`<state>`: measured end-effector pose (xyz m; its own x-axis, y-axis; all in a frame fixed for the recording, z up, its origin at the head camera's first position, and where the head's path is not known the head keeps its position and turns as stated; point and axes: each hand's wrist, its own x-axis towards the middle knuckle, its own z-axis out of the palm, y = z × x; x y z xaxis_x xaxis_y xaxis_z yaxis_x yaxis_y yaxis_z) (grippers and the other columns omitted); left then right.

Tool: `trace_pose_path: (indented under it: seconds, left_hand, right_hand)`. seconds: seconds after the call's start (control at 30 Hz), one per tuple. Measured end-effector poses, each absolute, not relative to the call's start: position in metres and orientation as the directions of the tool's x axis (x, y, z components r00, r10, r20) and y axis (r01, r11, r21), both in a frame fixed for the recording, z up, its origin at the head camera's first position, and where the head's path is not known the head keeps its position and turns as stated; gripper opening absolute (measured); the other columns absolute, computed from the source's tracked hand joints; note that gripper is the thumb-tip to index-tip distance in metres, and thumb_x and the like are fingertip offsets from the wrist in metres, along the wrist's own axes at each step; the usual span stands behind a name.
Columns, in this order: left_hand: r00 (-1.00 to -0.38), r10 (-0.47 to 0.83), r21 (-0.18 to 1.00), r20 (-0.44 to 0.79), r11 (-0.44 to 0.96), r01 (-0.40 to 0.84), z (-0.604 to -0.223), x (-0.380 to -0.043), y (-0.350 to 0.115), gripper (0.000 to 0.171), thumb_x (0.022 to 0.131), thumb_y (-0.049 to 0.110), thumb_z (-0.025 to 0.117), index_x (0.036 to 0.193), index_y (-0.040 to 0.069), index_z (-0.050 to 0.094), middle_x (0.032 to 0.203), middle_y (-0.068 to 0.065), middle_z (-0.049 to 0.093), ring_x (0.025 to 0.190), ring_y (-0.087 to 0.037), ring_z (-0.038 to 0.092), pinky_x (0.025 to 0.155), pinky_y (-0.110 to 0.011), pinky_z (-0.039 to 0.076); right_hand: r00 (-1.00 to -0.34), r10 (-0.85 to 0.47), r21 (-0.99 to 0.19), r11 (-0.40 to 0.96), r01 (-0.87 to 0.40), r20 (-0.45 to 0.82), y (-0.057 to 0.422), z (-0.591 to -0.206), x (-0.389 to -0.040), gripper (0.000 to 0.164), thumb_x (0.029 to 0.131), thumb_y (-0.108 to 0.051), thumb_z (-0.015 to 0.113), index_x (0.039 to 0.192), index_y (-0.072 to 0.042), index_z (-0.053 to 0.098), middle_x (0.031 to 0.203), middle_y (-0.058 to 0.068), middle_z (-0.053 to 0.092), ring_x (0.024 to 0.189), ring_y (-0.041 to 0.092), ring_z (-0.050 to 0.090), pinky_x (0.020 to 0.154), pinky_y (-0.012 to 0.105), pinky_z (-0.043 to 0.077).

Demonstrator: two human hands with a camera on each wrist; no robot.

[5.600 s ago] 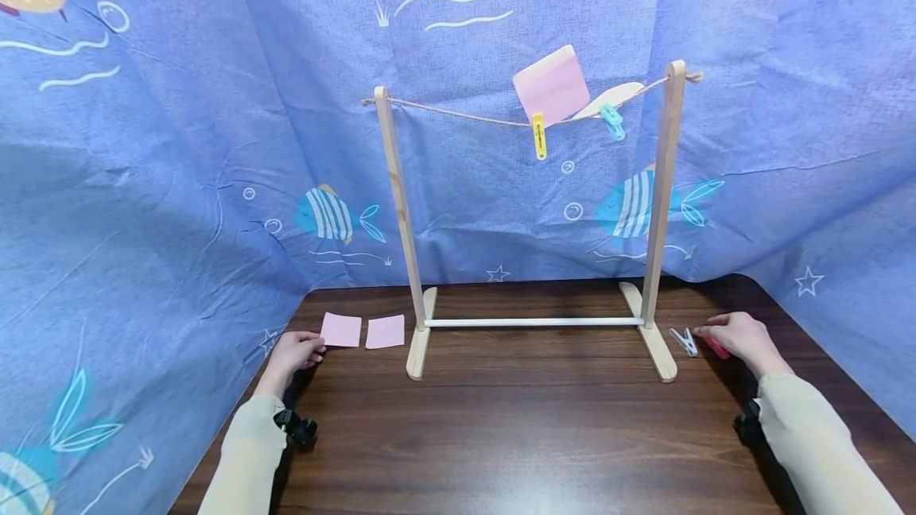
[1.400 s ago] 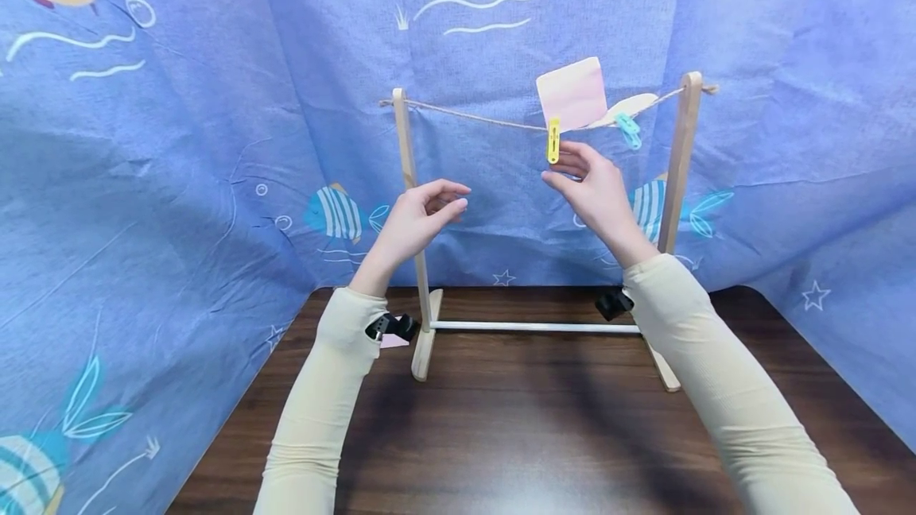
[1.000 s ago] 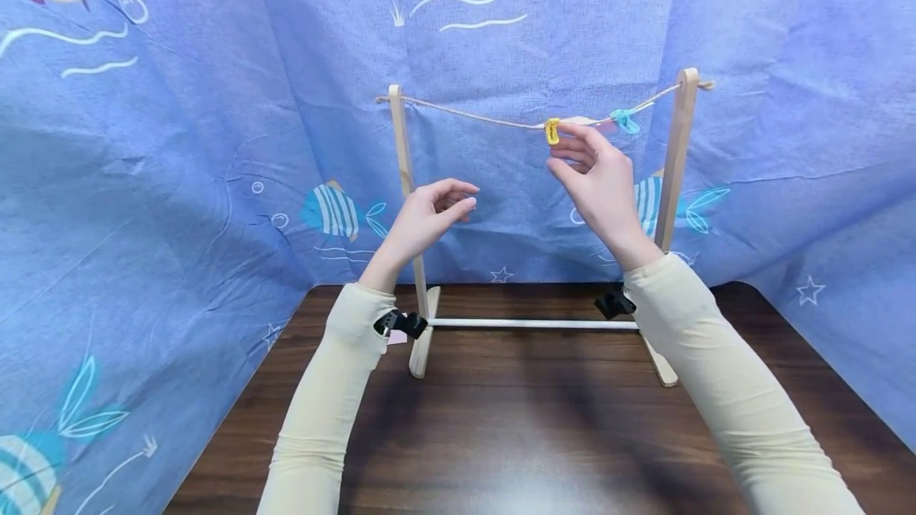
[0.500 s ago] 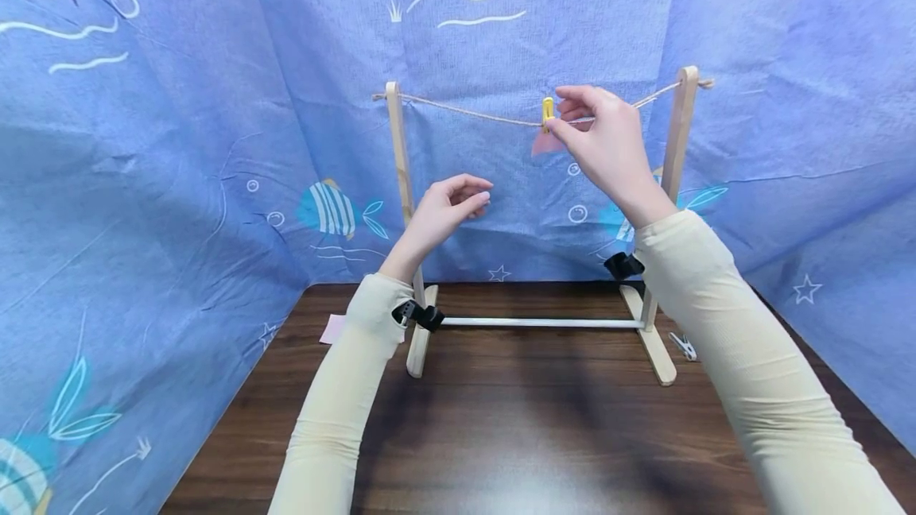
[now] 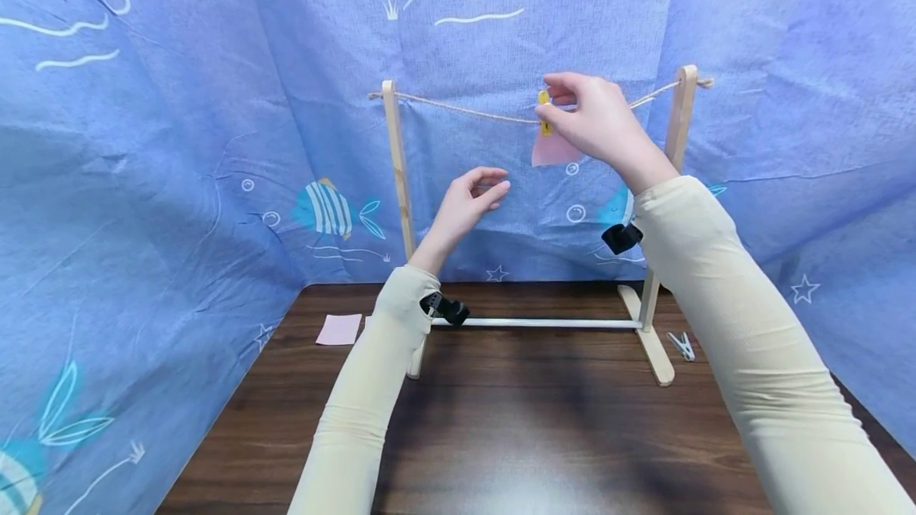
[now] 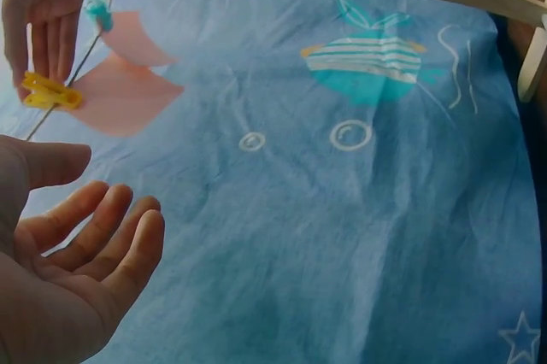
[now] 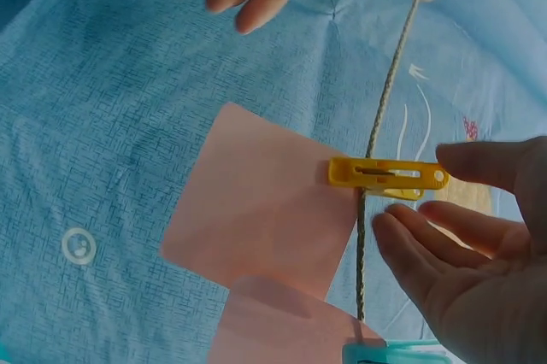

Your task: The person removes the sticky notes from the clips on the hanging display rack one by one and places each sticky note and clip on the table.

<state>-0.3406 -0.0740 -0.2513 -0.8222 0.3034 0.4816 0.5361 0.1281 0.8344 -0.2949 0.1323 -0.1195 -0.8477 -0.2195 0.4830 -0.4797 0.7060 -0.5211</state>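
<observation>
My right hand (image 5: pixel 590 114) is at a yellow clothespin (image 7: pixel 385 174) on the string (image 7: pixel 389 78). In the right wrist view its thumb tip is at the clothespin's handle end, and the other fingers lie apart below. The clothespin holds a pink square of paper (image 7: pixel 265 197), hanging below the string in the head view. Beside it a second pink paper (image 7: pixel 282 330) hangs by a teal clothespin (image 7: pixel 397 353), both hidden behind the right hand in the head view. My left hand (image 5: pixel 467 201) hovers lower left with loosely bent fingers, holding nothing.
The string spans two wooden posts (image 5: pixel 397 173) joined by a white rod (image 5: pixel 544 323). A pink paper (image 5: pixel 339 329) lies on the table (image 5: pixel 501 420) at left, another mostly behind the left sleeve. A white clothespin (image 5: pixel 682 346) lies by the right foot.
The yellow clothespin has turned over on the string, its handles now up, and its paper has swung from above to below. The right hand has risen; the left hand has drifted right.
</observation>
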Motion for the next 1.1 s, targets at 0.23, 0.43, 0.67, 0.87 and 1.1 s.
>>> trace_pose_path:
  seconds: [0.23,0.43,0.67,0.87,1.1]
  left_hand:
    - [-0.859,0.266,0.887,0.437,0.032,0.461,-0.252,-0.346,-0.044,0.047,0.1,0.023,0.066,0.138,0.0,0.056,0.129,-0.013,0.062,0.116,-0.03,0.063,0.091,-0.031,0.055]
    - [-0.873,0.232,0.901,0.429,-0.042,0.431,-0.249,-0.352,-0.021,0.041,0.098,0.018,0.068,0.134,0.0,0.059,0.126,-0.014,0.064,0.113,-0.029,0.065,0.092,-0.038,0.056]
    - [-0.857,0.252,0.892,0.449,-0.077,0.445,-0.246,-0.35,-0.011,0.034,0.1,0.018,0.066,0.125,-0.004,0.062,0.121,-0.027,0.065,0.11,-0.033,0.067,0.095,-0.047,0.054]
    - [-0.854,0.243,0.887,0.46,-0.076,0.456,-0.244,-0.346,-0.012,0.027,0.103,0.019,0.062,0.116,-0.005,0.066,0.113,-0.029,0.067,0.105,-0.036,0.067,0.093,-0.045,0.055]
    - [-0.865,0.245,0.898,0.438,-0.068,0.435,-0.243,-0.344,-0.02,0.023,0.103,0.018,0.06,0.109,-0.004,0.066,0.114,-0.03,0.066,0.109,-0.042,0.065,0.093,-0.042,0.056]
  right_hand:
    - [-0.879,-0.259,-0.527,0.72,-0.453,0.401,0.136,-0.113,-0.3,0.057,0.105,-0.034,0.051,0.155,-0.009,0.039,0.145,0.015,0.054,0.135,0.028,0.051,0.111,0.046,0.04]
    - [-0.887,-0.267,-0.546,0.709,-0.446,0.377,0.135,-0.112,-0.3,0.057,0.104,-0.037,0.051,0.154,-0.012,0.041,0.147,0.011,0.054,0.135,0.024,0.051,0.109,0.043,0.041]
    - [-0.893,-0.255,-0.563,0.703,-0.435,0.372,0.133,-0.11,-0.297,0.055,0.105,-0.037,0.052,0.153,-0.013,0.044,0.146,0.011,0.055,0.132,0.024,0.053,0.105,0.042,0.045]
    - [-0.896,-0.246,-0.566,0.706,-0.427,0.369,0.132,-0.11,-0.296,0.054,0.104,-0.037,0.054,0.152,-0.014,0.046,0.144,0.009,0.057,0.128,0.022,0.056,0.098,0.037,0.045]
    - [-0.893,-0.243,-0.575,0.695,-0.432,0.378,0.132,-0.112,-0.298,0.052,0.103,-0.036,0.055,0.149,-0.013,0.05,0.142,0.009,0.058,0.127,0.023,0.056,0.096,0.038,0.046]
